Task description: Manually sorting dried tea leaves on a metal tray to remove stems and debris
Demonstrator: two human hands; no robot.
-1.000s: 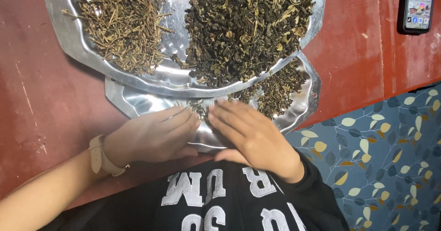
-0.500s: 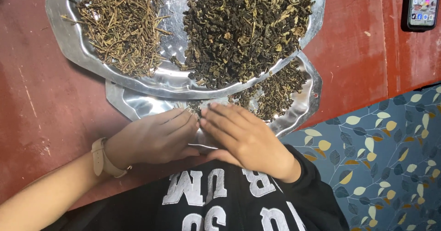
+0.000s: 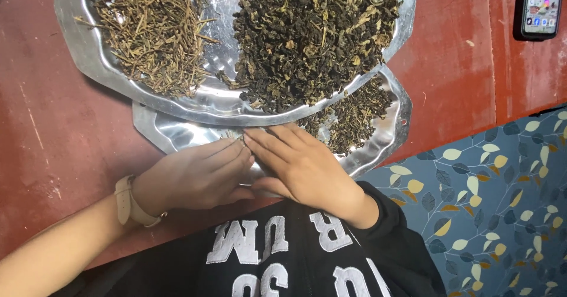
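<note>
On the lower tray (image 3: 387,146), right at its near edge, both hands lie flat and open, fingers stretched out, gripping nothing. The left hand (image 3: 195,176), with a pale watch (image 3: 127,201) on its wrist, points its fingertips toward the right hand (image 3: 301,164), and the two sets of fingertips now meet in the middle, touching just under the rim of the upper tray (image 3: 88,54). A second ago the right hand sat a little nearer the person's body with a small gap between the fingers; it has slid forward and leftward, closing that gap, while the left has barely shifted. That reads like a sweeping or gathering press on the loose bits lying there, though whatever is under the palms is hidden. A small tuft of dried stems (image 3: 231,135) peeks out just beyond the fingertips. To the right, a heap of dark dried leaves (image 3: 354,117) on the lower tray lies untouched. Above, the upper tray overlaps the lower one, carrying a pile of dry twigs (image 3: 156,34) on its left and a bigger mound of dark crinkled leaves (image 3: 313,34) on its right, unchanged. Further out, the red worktop (image 3: 53,155) and a phone (image 3: 540,7) at its far right corner.
</note>
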